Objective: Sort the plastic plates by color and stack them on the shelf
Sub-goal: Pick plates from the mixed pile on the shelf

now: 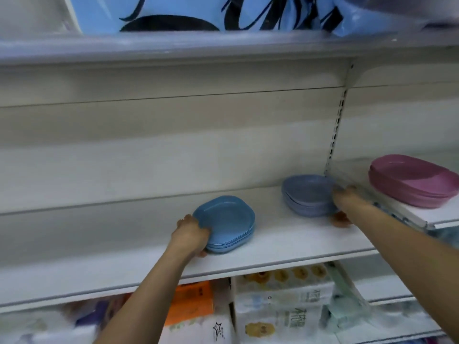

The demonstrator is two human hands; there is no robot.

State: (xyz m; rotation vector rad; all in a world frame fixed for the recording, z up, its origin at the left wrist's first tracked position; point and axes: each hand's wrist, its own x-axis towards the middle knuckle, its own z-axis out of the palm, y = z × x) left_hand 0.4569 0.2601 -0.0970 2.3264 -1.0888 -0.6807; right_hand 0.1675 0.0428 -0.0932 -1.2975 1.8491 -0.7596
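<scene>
A stack of bright blue plates [227,220] sits near the middle of the white shelf [285,247]. My left hand [190,234] grips that stack at its left edge, fingers over the rim and thumb underneath. Further right stands a stack of grey-blue plates [308,194]. My right hand [344,198] holds this stack at its right edge, fingers curled over the rim. On the neighbouring shelf section to the right lies a stack of pink plates [412,181], untouched.
A slotted upright [336,130] and a clear divider separate the two shelf sections. The shelf above carries a light blue bag [173,13]. Packaged goods [280,306] fill the shelf below. Bare shelf surface stretches to the left of the blue stack.
</scene>
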